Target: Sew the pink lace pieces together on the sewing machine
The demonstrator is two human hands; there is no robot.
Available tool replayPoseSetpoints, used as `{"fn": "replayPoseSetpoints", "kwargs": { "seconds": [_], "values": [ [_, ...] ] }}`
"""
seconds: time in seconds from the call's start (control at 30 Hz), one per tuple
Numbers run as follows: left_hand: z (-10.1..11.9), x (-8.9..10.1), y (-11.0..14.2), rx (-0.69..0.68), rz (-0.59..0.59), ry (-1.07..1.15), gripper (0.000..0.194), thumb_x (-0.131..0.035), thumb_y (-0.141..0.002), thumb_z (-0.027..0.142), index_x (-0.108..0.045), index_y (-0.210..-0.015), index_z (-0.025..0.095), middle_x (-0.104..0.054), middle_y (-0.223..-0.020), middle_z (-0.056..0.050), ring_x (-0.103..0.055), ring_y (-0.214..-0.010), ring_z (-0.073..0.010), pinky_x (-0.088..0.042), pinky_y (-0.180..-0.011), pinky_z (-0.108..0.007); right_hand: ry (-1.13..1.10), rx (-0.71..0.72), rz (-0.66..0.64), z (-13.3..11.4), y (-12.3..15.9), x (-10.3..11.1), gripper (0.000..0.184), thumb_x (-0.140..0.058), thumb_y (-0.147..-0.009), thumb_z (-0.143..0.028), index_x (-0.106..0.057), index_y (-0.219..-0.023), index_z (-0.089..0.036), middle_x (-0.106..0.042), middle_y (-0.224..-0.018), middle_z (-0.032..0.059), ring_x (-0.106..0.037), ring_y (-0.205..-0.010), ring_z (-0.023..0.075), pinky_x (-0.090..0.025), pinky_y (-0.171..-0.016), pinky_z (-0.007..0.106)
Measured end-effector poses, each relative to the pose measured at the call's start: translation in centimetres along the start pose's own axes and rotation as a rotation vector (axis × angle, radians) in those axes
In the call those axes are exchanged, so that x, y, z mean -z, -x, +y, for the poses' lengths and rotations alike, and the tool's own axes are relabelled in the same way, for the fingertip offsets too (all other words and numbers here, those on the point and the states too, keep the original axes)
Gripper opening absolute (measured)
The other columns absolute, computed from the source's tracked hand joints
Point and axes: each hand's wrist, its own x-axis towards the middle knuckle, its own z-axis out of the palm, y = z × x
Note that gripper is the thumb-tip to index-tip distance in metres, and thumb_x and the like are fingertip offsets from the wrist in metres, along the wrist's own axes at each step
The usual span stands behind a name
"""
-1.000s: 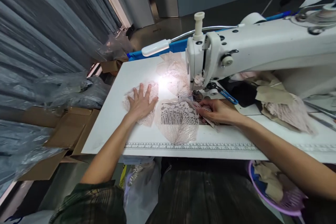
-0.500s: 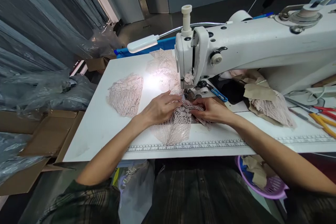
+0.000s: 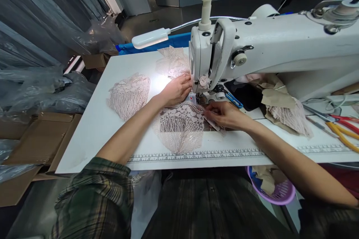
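A pale pink lace piece [image 3: 181,121] lies flat in front of the needle area of the white sewing machine [image 3: 206,59]. At its right end my right hand [image 3: 226,115] pinches the scalloped edge between thumb and fingers. My left hand [image 3: 177,89] is left of the machine head, with fingers curled together at the near end of a second lace piece [image 3: 174,61] behind the needle area. Its fingertips are partly hidden beside the machine head. Another lace piece [image 3: 130,95] rests farther left on the white table [image 3: 92,127].
A lamp [image 3: 150,38] lights the cloth. Blue thread snips [image 3: 234,101] lie right of the needle, near a beige and pink cloth bundle [image 3: 283,106]. Orange-handled scissors [image 3: 343,134] sit at far right. A printed ruler [image 3: 224,155] runs along the front edge; a purple basket [image 3: 283,194] stands below.
My left hand has moved away from me, from the near lace piece to the lace behind the needle area. My right hand stays at the edge of the near piece. The view has shifted slightly.
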Motion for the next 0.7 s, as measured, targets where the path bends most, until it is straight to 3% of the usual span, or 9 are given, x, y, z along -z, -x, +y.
{"fn": "replayPoseSetpoints", "kwargs": {
  "seconds": [0.1, 0.17, 0.27, 0.33, 0.43, 0.5, 0.6, 0.7],
  "values": [
    [1.7, 0.6, 1.8, -0.042, 0.028, 0.003, 0.032, -0.039, -0.096, 0.026, -0.069, -0.091, 0.015, -0.069, -0.091, -0.010, -0.066, -0.089, -0.0211, -0.057, -0.075, -0.039, -0.039, -0.006, -0.055, 0.7, 0.1, 0.3, 0.036, -0.062, -0.081, -0.052, -0.068, -0.097, -0.019, -0.061, -0.068, 0.0008, -0.052, -0.057, 0.0140, -0.035, -0.051, 0.026],
    [3.1, 0.9, 3.4, -0.140, -0.025, 0.100, 0.031, -0.041, -0.096, 0.027, -0.069, -0.090, 0.016, -0.070, -0.090, -0.008, -0.067, -0.081, -0.0175, -0.058, -0.067, -0.034, -0.034, -0.001, -0.072, 0.8, 0.1, 0.4, 0.037, -0.066, -0.078, -0.051, -0.067, -0.098, -0.020, -0.061, -0.069, 0.0006, -0.051, -0.057, 0.0140, -0.034, -0.050, 0.026],
    [5.0, 1.1, 5.6, -0.235, -0.136, 0.130, 0.034, -0.051, -0.094, 0.040, -0.066, -0.112, 0.016, -0.068, -0.115, -0.012, -0.065, -0.104, -0.0216, -0.057, -0.087, -0.041, 0.010, 0.004, -0.050, 0.3, 0.2, 0.3, 0.029, -0.065, -0.078, -0.044, -0.065, -0.093, -0.019, -0.063, -0.072, 0.0012, -0.052, -0.060, 0.0142, -0.034, -0.052, 0.026],
    [5.7, 1.1, 6.5, -0.204, -0.180, 0.022, 0.051, -0.057, -0.090, 0.050, -0.057, -0.128, 0.015, -0.058, -0.133, -0.016, -0.056, -0.121, -0.0292, -0.047, -0.102, -0.052, 0.074, 0.011, 0.000, 0.0, 0.3, 0.2, 0.021, -0.062, -0.080, -0.039, -0.063, -0.087, -0.019, -0.062, -0.071, 0.0016, -0.052, -0.060, 0.0145, -0.035, -0.054, 0.027],
    [5.9, 1.0, 7.0, -0.170, -0.195, -0.064, 0.061, -0.055, -0.089, 0.057, -0.051, -0.134, 0.015, -0.051, -0.140, -0.019, -0.051, -0.127, -0.0340, -0.039, -0.107, -0.059, 0.147, 0.043, 0.112, 0.0, 1.1, -0.3, 0.017, -0.059, -0.081, -0.035, -0.062, -0.084, -0.018, -0.062, -0.070, 0.0028, -0.053, -0.063, 0.0162, -0.035, -0.057, 0.028],
    [5.8, 0.9, 7.2, -0.176, -0.137, -0.060, 0.059, -0.053, -0.091, 0.058, -0.051, -0.132, 0.015, -0.053, -0.138, -0.018, -0.052, -0.125, -0.0329, -0.039, -0.106, -0.059, 0.114, 0.019, 0.197, 0.2, 1.8, -0.9, 0.021, -0.060, -0.082, -0.038, -0.063, -0.090, -0.019, -0.063, -0.072, 0.0034, -0.055, -0.064, 0.0177, -0.037, -0.059, 0.029],
    [6.0, 0.8, 7.4, -0.157, 0.055, -0.072, 0.039, -0.052, -0.095, 0.045, -0.058, -0.119, 0.015, -0.063, -0.122, -0.015, -0.060, -0.114, -0.0279, -0.049, -0.097, -0.051, -0.030, -0.005, 0.297, 0.1, 2.6, -2.1, 0.025, -0.059, -0.084, -0.042, -0.064, -0.095, -0.019, -0.066, -0.075, 0.0037, -0.058, -0.065, 0.0184, -0.042, -0.060, 0.030],
    [7.0, 0.6, 7.6, -0.212, 0.196, -0.045, 0.021, -0.053, -0.095, 0.026, -0.059, -0.110, 0.014, -0.067, -0.110, -0.013, -0.064, -0.103, -0.0240, -0.055, -0.086, -0.041, -0.081, 0.109, 0.332, -0.7, 3.0, -3.7, 0.016, -0.057, -0.085, -0.032, -0.065, -0.090, -0.018, -0.067, -0.079, 0.0045, -0.060, -0.071, 0.0179, -0.046, -0.068, 0.030]
  ]
}}
